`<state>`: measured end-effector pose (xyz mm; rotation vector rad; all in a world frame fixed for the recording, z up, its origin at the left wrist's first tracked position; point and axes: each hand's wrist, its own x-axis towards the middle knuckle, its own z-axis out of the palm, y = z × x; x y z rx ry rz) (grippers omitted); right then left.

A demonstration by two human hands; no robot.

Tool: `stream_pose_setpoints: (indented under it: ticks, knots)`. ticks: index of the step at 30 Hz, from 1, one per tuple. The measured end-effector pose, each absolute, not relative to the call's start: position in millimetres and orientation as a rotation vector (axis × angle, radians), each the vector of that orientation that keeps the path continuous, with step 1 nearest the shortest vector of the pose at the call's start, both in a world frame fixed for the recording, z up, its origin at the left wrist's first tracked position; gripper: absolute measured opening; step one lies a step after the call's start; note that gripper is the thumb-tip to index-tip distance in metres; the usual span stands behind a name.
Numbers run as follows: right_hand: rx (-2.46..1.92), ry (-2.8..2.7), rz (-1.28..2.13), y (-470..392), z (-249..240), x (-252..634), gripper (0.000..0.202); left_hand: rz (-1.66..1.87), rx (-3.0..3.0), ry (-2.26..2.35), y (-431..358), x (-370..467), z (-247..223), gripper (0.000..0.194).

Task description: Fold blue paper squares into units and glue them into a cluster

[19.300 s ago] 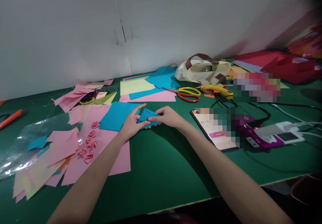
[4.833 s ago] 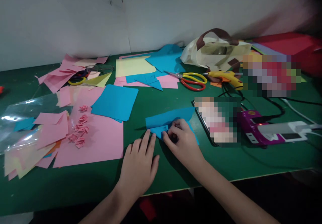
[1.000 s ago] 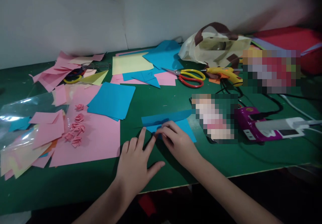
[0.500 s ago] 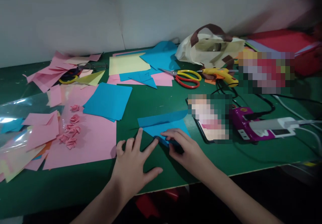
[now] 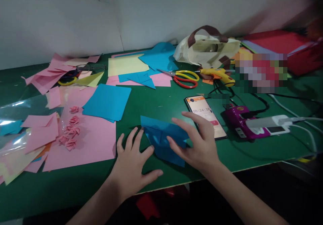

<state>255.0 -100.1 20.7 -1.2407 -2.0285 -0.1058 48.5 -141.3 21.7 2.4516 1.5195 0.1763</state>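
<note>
Fingers of left hand [image 5: 130,167] spread apart, tips at the left edge of a creased blue sheet [image 5: 154,136]. Right hand [image 5: 205,150]: fingers parted, curved over the sheet's right part; contact cannot be told. Sheet is on green table [image 5: 158,107], between the hands, near a phone [image 5: 195,103]. Blue stack [image 5: 108,101], farther left, overlaps a pink sheet [image 5: 101,140] bearing pink paper roses [image 5: 73,130].
</note>
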Motion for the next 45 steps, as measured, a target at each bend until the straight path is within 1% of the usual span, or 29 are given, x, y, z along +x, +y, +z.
stream_pose_setpoints:
  ticks: [2, 5, 7, 9, 11, 13, 16, 24, 29, 33, 35, 39, 45]
  knots:
    - [-1.364, -2.032, 0.121, -96.3, 24.1, 250.5, 0.042, 0.156, 2.437, 1.515, -138.8, 47.0, 24.0, 0.046]
    - [-1.504, -1.931, 0.547, -93.2, 22.8, 243.6, 0.024, 0.158, 2.449, 1.523, -133.6, 43.7, 25.9, 0.042]
    - [-1.542, -1.811, 0.751, -93.2, 20.1, 238.7, 0.02, 0.178, 2.462, 1.555, -129.5, 40.7, 26.5, 0.041]
    - [-1.536, -1.726, 0.881, -94.1, 18.5, 234.5, 0.018, 0.202, 2.473, 1.605, -125.6, 37.5, 27.0, 0.041]
    - [-1.492, -1.703, 0.963, -94.6, 19.5, 232.6, 0.023, 0.209, 2.5, 1.639, -122.5, 34.1, 27.8, 0.039]
    - [-1.419, -1.766, 1.062, -94.0, 22.6, 234.2, 0.029, 0.19, 2.532, 1.647, -120.7, 31.3, 28.5, 0.037]
    - [-1.336, -1.873, 1.198, -90.9, 26.8, 240.4, 0.03, 0.133, 2.564, 1.63, -119.9, 29.6, 28.5, 0.036]
    - [-1.516, -1.816, 0.945, -82.2, 16.3, 242.4, 0.033, 0.003, 2.746, 1.599, -125.8, 37.4, 18.8, 0.043]
    - [-1.591, -1.77, 0.924, -78.0, 9.5, 241.6, 0.034, -0.05, 2.721, 1.631, -129.9, 39.7, 15.8, 0.045]
    - [-1.596, -1.751, 0.889, -73.7, 4.2, 241.1, 0.03, -0.049, 2.696, 1.627, -131.9, 37.2, 15.7, 0.053]
    - [-1.584, -1.763, 0.852, -72.7, 2.1, 240.0, 0.027, -0.05, 2.699, 1.623, -131.8, 34.7, 16.1, 0.053]
    - [-1.377, -1.957, 0.709, -73.4, 0.0, 238.3, 0.019, -0.025, 2.696, 1.59, -129.5, 29.2, 19.1, 0.05]
    - [-1.044, -2.265, 0.408, -71.7, -5.3, 243.2, 0.025, 0.023, 2.673, 1.524, -127.6, 25.1, 22.6, 0.047]
